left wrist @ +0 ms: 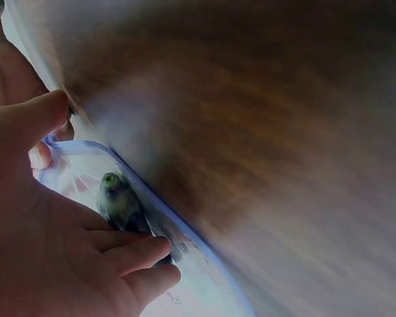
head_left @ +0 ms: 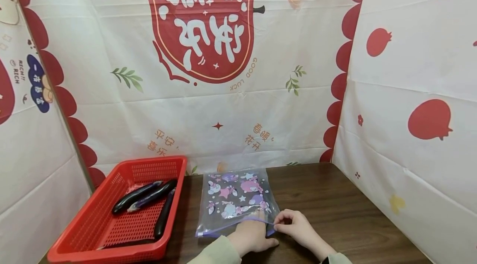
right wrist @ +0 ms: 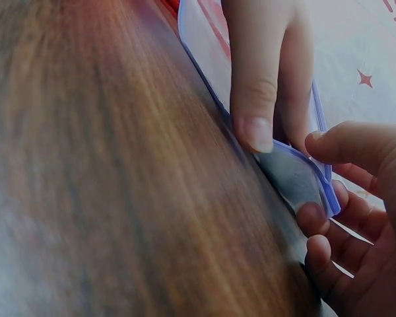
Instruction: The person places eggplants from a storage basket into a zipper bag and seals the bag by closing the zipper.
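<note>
Bag: clear zip bag [head_left: 243, 198] printed with pink, purple and white figures, flat on the brown table [head_left: 316, 202], purple-edged mouth towards the person.
Right hand [head_left: 298, 227]: thumb and fingers pinch the mouth's corner.
Left hand [head_left: 254, 234]: partly inside the mouth, fingers loosely extended at an eggplant [left wrist: 121, 203], perhaps touching it.
Hidden: most of that eggplant, behind fingers and film.
Red basket [head_left: 160, 169]: dark eggplants [head_left: 136, 197] inside, the nearest partly behind the front rim.

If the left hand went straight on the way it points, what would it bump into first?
Probably the eggplant inside the bag: in the left wrist view, the left hand partly covers it. Depth is unclear there, so they may already be touching.
</note>
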`<state>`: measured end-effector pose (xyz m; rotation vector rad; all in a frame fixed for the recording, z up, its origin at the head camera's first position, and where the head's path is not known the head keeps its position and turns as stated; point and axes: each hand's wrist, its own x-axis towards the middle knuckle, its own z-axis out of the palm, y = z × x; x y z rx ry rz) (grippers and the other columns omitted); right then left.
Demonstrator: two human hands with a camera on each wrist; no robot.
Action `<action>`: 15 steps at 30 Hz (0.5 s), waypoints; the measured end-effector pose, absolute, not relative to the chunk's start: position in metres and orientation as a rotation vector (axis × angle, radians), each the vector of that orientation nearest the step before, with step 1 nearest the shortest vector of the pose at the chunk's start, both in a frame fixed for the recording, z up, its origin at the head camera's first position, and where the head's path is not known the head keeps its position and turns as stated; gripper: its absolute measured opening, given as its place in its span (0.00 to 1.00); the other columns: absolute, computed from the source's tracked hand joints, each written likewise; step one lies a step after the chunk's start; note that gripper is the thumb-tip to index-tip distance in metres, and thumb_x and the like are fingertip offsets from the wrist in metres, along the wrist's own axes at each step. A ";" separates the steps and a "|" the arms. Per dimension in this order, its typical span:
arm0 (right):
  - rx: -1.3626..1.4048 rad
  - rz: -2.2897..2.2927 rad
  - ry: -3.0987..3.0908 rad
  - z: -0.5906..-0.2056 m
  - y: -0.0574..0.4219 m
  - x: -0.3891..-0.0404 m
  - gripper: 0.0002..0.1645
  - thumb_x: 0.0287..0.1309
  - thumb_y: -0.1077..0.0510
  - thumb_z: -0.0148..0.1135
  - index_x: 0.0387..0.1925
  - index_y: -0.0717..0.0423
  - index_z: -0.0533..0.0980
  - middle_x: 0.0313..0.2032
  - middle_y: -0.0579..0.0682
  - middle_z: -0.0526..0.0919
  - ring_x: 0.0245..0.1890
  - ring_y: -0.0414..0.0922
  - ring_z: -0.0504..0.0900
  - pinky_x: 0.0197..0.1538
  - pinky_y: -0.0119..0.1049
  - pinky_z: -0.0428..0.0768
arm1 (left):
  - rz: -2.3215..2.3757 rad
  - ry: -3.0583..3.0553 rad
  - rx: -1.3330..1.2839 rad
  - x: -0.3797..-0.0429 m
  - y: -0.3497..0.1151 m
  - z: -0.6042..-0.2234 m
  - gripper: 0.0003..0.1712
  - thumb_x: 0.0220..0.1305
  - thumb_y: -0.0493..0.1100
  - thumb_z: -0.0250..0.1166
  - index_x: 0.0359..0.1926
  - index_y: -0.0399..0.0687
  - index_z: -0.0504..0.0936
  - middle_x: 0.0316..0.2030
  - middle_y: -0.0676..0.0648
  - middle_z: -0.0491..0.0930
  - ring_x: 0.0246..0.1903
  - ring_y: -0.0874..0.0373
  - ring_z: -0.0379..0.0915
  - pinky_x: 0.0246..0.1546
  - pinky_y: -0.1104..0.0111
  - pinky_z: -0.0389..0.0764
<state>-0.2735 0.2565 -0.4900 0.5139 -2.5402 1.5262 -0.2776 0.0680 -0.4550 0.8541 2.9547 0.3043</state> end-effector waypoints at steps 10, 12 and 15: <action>0.498 1.479 -2.544 -0.489 0.257 -0.275 0.04 0.50 0.61 0.69 0.27 0.56 0.80 0.25 0.42 0.77 0.25 0.35 0.73 0.25 0.30 0.72 | 0.289 2.883 0.786 -0.286 0.073 -0.452 0.32 0.57 0.68 0.63 0.42 0.44 0.81 0.40 0.47 0.81 0.39 0.54 0.77 0.40 0.58 0.77; 0.499 1.483 -2.544 -0.489 0.257 -0.275 0.04 0.50 0.61 0.69 0.27 0.56 0.80 0.25 0.42 0.77 0.25 0.35 0.73 0.25 0.30 0.72 | 0.292 2.877 0.775 -0.287 0.073 -0.451 0.30 0.57 0.68 0.63 0.39 0.44 0.83 0.40 0.48 0.82 0.39 0.54 0.77 0.42 0.58 0.77; 0.497 1.499 -2.542 -0.489 0.256 -0.274 0.04 0.50 0.62 0.69 0.27 0.57 0.80 0.25 0.42 0.77 0.24 0.34 0.72 0.25 0.30 0.72 | 0.303 2.873 0.752 -0.287 0.073 -0.450 0.32 0.56 0.68 0.63 0.42 0.44 0.82 0.44 0.48 0.81 0.42 0.53 0.76 0.45 0.56 0.76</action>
